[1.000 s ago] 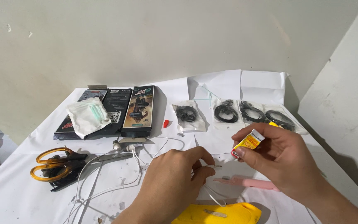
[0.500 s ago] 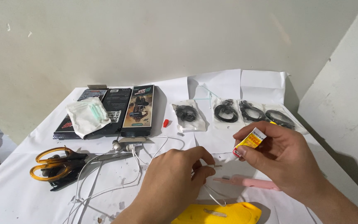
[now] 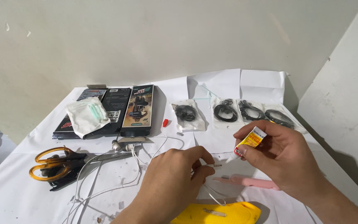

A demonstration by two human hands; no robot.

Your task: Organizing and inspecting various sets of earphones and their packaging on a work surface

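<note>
Left hand [image 3: 175, 182] pinching thin white wire [image 3: 212, 166] steady near tabletop's [image 3: 21, 195] front edge; right hand [image 3: 282, 159] gripping small yellow glue tube [image 3: 250, 141], nozzle angled wireward (tip close).

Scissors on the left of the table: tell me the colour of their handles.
The scissors have translucent orange-amber handles, seen in the head view, the only one.

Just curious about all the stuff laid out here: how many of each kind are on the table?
Dark flat boxes: 3
Clear bags of coiled black cable: 4
Scissors: 1
White earphone cable: 1
Glue tube, held in the right hand: 1
Pink knife: 1
Total: 11
</note>
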